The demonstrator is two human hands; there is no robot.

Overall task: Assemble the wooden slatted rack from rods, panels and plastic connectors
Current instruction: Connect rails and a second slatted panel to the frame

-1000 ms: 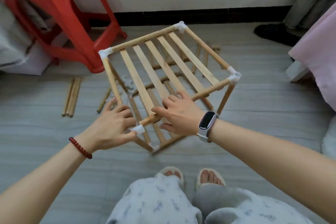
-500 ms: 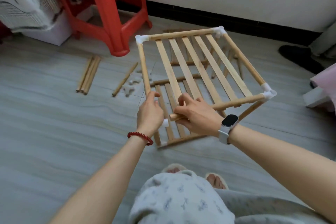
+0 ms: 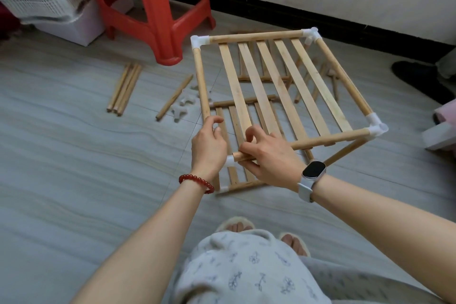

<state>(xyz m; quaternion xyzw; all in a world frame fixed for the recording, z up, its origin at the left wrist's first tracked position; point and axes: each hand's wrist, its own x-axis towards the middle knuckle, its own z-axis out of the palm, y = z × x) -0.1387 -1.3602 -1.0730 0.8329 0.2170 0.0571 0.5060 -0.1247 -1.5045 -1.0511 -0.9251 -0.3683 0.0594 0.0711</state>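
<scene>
The partly built wooden rack [image 3: 271, 86] stands on the floor, its top slatted panel framed by rods and white plastic corner connectors [image 3: 198, 41]. A lower slatted panel [image 3: 237, 128] shows through the slats. My left hand [image 3: 208, 145] grips the near-left corner, with the white connector [image 3: 230, 161] showing beside its palm. My right hand [image 3: 266, 155] holds the left end of the front rod [image 3: 330, 139] right at that connector. The rod's tip sits against the connector's mouth.
Loose rods [image 3: 124, 89] and one single rod [image 3: 174, 97] lie on the floor at left, with spare white connectors [image 3: 182, 106] beside them. A red plastic stool [image 3: 158, 10] stands behind. More slatted parts [image 3: 318, 76] lie beyond the rack. My feet [image 3: 261, 232] are near below.
The view has shifted left and nearer. My left hand has slid up onto the corner, and my right hand has drawn the front rod's end toward the connector.
</scene>
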